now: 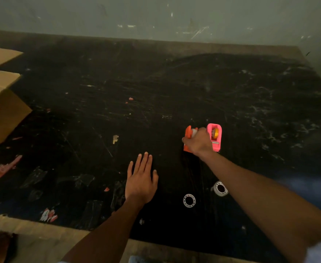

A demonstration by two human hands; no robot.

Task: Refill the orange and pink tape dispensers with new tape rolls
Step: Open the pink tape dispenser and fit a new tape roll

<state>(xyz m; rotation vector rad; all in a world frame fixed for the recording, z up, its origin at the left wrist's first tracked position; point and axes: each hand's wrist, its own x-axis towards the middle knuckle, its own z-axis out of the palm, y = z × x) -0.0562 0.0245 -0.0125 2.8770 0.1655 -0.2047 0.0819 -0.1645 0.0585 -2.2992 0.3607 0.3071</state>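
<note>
The right hand is closed over the orange dispenser, with the pink dispenser touching or just beside its knuckles on the far right side; both stand with their long axes running away from the person. The two tape rolls lie on the bench near the person, behind the right fingers and beside the forearm. The left hand rests flat, fingers spread and holding nothing, nearer to those rolls, so I judge it better placed to fetch one.

Two dispensers side by side behind two tape rolls.
</note>
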